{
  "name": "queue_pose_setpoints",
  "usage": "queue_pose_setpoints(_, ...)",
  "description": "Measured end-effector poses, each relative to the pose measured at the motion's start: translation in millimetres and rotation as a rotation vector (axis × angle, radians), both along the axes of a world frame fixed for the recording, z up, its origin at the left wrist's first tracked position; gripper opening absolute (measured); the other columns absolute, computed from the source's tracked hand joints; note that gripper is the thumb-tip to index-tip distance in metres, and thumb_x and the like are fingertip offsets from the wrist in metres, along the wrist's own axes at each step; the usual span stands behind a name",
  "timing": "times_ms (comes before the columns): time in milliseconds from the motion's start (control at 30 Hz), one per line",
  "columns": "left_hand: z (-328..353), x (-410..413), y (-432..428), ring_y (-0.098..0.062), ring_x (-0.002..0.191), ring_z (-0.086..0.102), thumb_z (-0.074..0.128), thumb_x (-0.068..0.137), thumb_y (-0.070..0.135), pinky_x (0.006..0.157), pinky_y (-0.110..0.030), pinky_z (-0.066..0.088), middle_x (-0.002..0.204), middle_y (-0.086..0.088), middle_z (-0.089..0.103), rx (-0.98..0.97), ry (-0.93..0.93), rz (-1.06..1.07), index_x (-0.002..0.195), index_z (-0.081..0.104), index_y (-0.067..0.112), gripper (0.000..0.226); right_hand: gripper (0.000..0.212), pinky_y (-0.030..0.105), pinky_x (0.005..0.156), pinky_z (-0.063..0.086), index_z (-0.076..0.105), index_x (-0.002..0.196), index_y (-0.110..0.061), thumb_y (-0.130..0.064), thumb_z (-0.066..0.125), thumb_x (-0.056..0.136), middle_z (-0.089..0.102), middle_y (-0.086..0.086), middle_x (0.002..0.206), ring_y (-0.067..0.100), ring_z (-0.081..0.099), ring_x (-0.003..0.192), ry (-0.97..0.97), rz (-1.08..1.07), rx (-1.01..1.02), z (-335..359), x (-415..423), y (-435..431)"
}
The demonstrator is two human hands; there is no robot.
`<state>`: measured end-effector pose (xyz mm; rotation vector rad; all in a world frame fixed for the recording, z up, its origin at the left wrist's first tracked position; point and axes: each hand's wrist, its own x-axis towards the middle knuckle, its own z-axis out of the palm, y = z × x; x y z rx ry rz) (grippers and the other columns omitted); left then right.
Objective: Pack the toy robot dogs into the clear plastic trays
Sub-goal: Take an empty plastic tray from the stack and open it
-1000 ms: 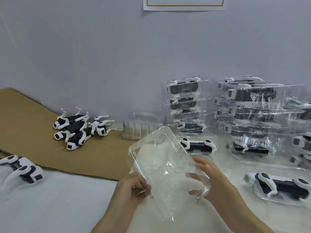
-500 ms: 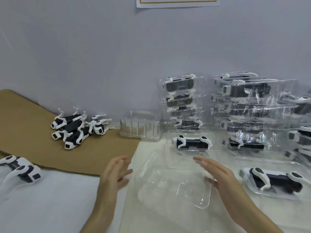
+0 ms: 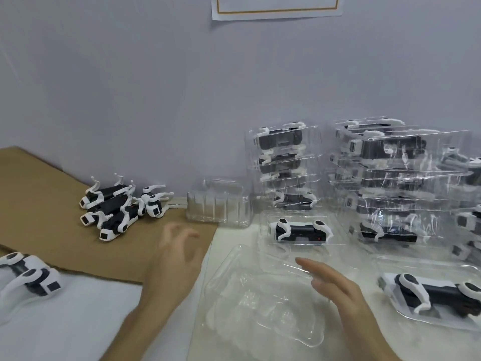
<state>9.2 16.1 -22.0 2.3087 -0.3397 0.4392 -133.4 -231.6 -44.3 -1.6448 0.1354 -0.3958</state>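
Observation:
An empty clear plastic tray lies flat on the white table in front of me. My right hand hovers over its right side, fingers relaxed, holding nothing. My left hand is blurred above the brown cardboard, fingers loosely spread and empty, short of a pile of loose black-and-white toy robot dogs. Another loose dog lies at the left edge.
Filled trays with dogs stand stacked against the wall in a middle stack and a right stack. Single filled trays lie in front, one at the centre and one at the right. A stack of empty trays stands by the cardboard.
The tray I held up a second ago now lies on the table, released by both hands. My left hand has moved up and left over the cardboard toward the loose dogs.

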Motion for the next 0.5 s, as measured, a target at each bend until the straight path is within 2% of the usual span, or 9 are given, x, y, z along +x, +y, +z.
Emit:
queue_pose_setpoints(67, 5, 32, 6, -0.029, 0.095, 0.06, 0.064, 0.089, 0.011, 0.082, -0.037, 0.046, 0.139, 0.0, 0.037, 0.117, -0.001, 0.085, 0.116, 0.065, 0.018, 0.027, 0.043, 0.015, 0.097, 0.04, 0.07, 0.12, -0.032, 0.0, 0.059, 0.094, 0.07, -0.021, 0.122, -0.008, 0.057, 0.118, 0.016, 0.019, -0.016, -3, 1, 7)
queue_pose_setpoints(133, 3, 67, 20, -0.037, 0.098, 0.06, 0.062, 0.089, 0.012, 0.086, -0.044, 0.049, 0.147, -0.014, 0.03, 0.302, 0.05, 0.174, 0.124, 0.06, 0.011, 0.035, 0.038, 0.016, 0.102, 0.039, 0.065, 0.127, -0.033, -0.015, 0.066, 0.094, 0.067, -0.022, 0.125, -0.009, 0.055, 0.121, -0.006, -0.008, 0.01, -8, 0, 13)
queue_pose_setpoints(200, -4, 98, 36, -0.04, 0.107, 0.057, 0.062, 0.088, 0.017, 0.084, -0.047, 0.051, 0.15, -0.018, 0.024, 0.554, 0.046, 0.257, 0.128, 0.056, 0.009, 0.042, 0.045, 0.015, 0.1, 0.037, 0.062, 0.13, -0.034, -0.033, 0.059, 0.085, 0.065, -0.025, 0.127, -0.009, 0.053, 0.124, -0.023, -0.036, 0.011, -12, 0, 14)
queue_pose_setpoints(233, -7, 112, 45, -0.041, 0.112, 0.054, 0.062, 0.087, 0.017, 0.083, -0.049, 0.051, 0.151, -0.018, 0.022, 0.627, 0.039, 0.293, 0.13, 0.055, 0.009, 0.044, 0.048, 0.016, 0.101, 0.037, 0.063, 0.129, -0.033, -0.036, 0.054, 0.082, 0.065, -0.024, 0.128, -0.007, 0.053, 0.125, -0.039, -0.059, 0.017, -14, 2, 13)
queue_pose_setpoints(367, -6, 162, 74, -0.049, 0.123, 0.046, 0.063, 0.087, 0.016, 0.089, -0.055, 0.049, 0.161, -0.014, 0.011, 0.587, 0.116, 0.344, 0.14, 0.053, 0.017, 0.054, 0.041, 0.032, 0.103, 0.04, 0.075, 0.113, -0.029, -0.033, 0.055, 0.077, 0.071, -0.013, 0.122, 0.005, 0.061, 0.12, -0.067, -0.159, 0.151, -20, 9, 4)
queue_pose_setpoints(500, -11, 200, 88, -0.049, 0.13, 0.045, 0.063, 0.09, 0.022, 0.099, -0.055, 0.047, 0.169, -0.005, -0.003, 0.629, 0.154, 0.278, 0.142, 0.054, 0.021, 0.053, 0.032, 0.022, 0.091, 0.043, 0.081, 0.093, -0.028, -0.027, 0.056, 0.073, 0.073, -0.007, 0.111, 0.005, 0.065, 0.11, -0.084, -0.182, 0.128, -22, 14, 1)
